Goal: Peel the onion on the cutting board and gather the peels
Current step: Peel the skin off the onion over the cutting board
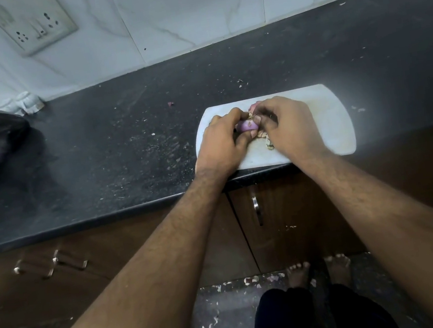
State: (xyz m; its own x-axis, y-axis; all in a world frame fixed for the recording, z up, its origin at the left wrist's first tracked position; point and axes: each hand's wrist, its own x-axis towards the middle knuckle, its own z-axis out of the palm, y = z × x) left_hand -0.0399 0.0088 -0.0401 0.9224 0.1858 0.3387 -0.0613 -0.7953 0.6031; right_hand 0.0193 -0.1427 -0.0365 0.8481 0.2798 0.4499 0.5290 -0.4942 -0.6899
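Left hand (224, 140) is curled round the onion (246, 126), held just over the cutting board (324, 118); right hand (286, 127) is closed in from the other side, thumb and fingertips pinched at the onion's top — presumably on a strip of skin, though the strip itself is hidden by the fingers. Purple flesh is exposed between the two hands, so peeling is judged well under way. Loose peels (265, 139) are seen on the board under and just beside the right hand, not yet gathered. Board is set at the counter's (122, 150) front edge, its near edge nearly flush with the drop. Risks: peels can be swept off the edge by the right wrist — scraps are already seen on the floor (229, 286) below; skin may tear short if pulled too sharply; a slick peeled onion could be squeezed out of the left grip.
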